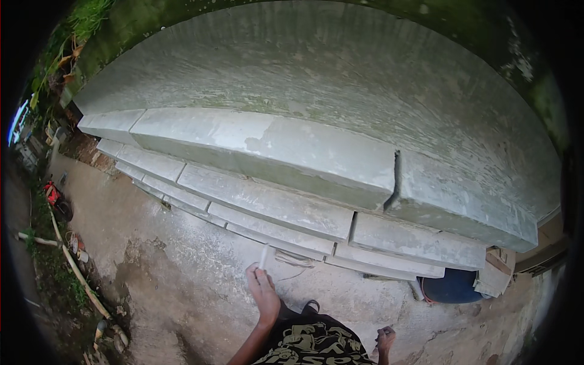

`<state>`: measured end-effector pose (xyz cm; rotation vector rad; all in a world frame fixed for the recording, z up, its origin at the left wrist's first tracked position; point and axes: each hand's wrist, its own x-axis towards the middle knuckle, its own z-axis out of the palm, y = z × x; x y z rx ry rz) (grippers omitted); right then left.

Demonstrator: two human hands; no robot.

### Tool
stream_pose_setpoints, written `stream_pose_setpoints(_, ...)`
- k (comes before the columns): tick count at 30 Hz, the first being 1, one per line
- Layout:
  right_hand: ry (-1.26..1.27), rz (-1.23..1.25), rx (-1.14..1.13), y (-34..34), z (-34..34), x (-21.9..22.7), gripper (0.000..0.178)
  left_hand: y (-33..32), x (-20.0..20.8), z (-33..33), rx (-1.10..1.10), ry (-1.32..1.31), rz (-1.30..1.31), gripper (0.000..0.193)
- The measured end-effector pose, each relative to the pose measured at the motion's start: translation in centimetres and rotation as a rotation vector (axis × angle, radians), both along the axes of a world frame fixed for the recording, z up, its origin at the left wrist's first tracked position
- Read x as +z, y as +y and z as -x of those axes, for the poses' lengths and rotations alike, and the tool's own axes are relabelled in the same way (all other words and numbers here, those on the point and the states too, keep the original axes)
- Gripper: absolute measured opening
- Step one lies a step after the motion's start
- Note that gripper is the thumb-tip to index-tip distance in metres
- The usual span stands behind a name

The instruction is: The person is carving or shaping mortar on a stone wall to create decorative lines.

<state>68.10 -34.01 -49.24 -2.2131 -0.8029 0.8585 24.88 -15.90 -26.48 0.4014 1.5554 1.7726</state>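
Note:
My left hand [263,293] is closed around a short, pale stick-shaped thing [264,257], which points up toward the stacked concrete blocks. Its exact kind is too small to make out. Beside my right hip, my right hand [384,338] hangs low with curled fingers; whatever may be in them is hidden. In front of me lie long pale grey concrete blocks [261,134] in stepped rows, with narrow gaps between their ends. Neither hand touches the blocks.
Behind the top row spreads a broad grey concrete surface [316,73]. A dark blue tub [453,287] sits by the right end of the rows. To the left, a red motorbike [56,198] and a long pole [82,280] border the concrete ground [182,267]. Thin wire-like strands [294,260] lie near the bottom row.

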Motion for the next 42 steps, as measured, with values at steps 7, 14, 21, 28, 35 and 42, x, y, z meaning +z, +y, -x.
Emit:
stream_pose_setpoints(7,-0.171,-0.195,0.223,9.3,8.6,9.2,0.016,4.3,3.0,8.0,0.010,0.251,-0.116,0.021)
stream_pose_setpoints(14,0.110,-0.742,0.239,17.1,24.0,28.1,0.017,8.9,4.9,15.7,-0.330,0.325,-0.219,0.032)
stream_pose_setpoints(21,-0.058,-1.892,0.706,20.9,37.3,46.8,0.048,11.2,8.2,16.1,-0.763,0.639,-0.408,0.020)
stream_pose_setpoints(28,-0.076,-1.925,0.721,26.5,44.1,48.9,0.050,13.4,11.7,17.6,-0.790,0.801,-0.760,0.017)
stream_pose_setpoints(35,-0.044,-1.848,0.651,28.8,45.1,49.0,0.052,15.7,14.9,19.8,-0.484,1.060,-0.954,0.032)
stream_pose_setpoints(42,-0.001,-1.898,0.577,28.5,45.0,49.6,0.046,18.3,17.0,18.6,-0.537,1.378,-0.785,0.044)
